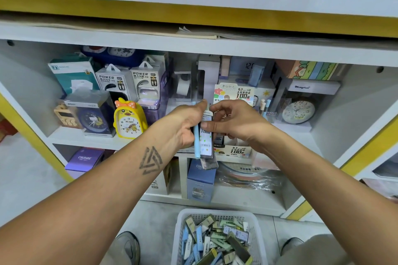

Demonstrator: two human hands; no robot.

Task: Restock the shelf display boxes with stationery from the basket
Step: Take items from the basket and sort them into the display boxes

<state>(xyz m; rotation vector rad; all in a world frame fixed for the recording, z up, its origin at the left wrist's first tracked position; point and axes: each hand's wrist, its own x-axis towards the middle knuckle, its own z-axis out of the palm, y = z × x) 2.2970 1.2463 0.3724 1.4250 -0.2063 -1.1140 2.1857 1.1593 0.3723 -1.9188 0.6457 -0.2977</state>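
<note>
My left hand (187, 124) grips a small bundle of pencil-lead cases (204, 140), one light blue and others with white labels, held upright in front of the middle shelf. My right hand (233, 121) pinches the labelled case at the front of that bundle with thumb and fingers. Just behind and below my hands stands the lead display box (234, 150), printed 0.7 HB 100, with its tall header card (234, 93) rising above my fingers. On the floor below, a white plastic basket (183, 221) holds several more lead cases in blue, green and white.
The middle shelf carries a yellow duck clock (129, 120), power bank boxes (120, 84), a dark blue clock box (94, 114) and a round clock in a clear box (298, 111). Purple and blue boxes stand on the lower shelf. My shoes flank the basket.
</note>
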